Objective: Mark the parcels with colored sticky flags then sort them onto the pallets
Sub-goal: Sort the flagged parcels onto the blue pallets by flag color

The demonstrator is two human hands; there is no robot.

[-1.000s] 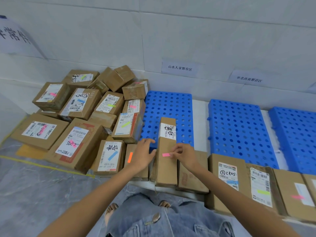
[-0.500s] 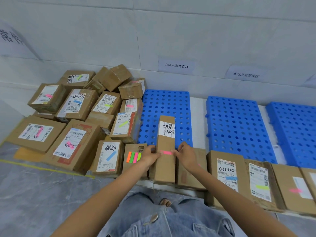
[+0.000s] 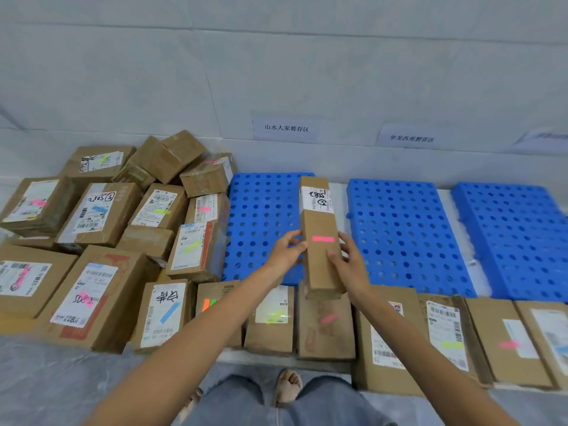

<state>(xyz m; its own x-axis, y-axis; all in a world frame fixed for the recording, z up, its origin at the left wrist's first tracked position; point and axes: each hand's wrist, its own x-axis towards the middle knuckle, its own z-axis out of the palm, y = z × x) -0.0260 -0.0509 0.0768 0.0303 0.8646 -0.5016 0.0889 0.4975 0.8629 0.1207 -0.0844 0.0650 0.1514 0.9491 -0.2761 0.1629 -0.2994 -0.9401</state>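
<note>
A long narrow cardboard parcel with a white label at its far end and a pink sticky flag across its middle is lifted above the row of boxes. My left hand grips its left side and my right hand grips its right side. Behind it lie three blue perforated pallets: a left pallet, a middle pallet and a right pallet. A strip of spare coloured flags sits on a box just under my left forearm.
A heap of flagged cardboard parcels fills the left side. A row of flat flagged parcels lines the near edge in front of the pallets. Paper signs hang on the white wall above the pallets. My feet and jeans are below.
My right hand pressed the pink flag onto the long parcel, then both hands took its sides and raised it up and forward over the gap between the left and middle pallets.
</note>
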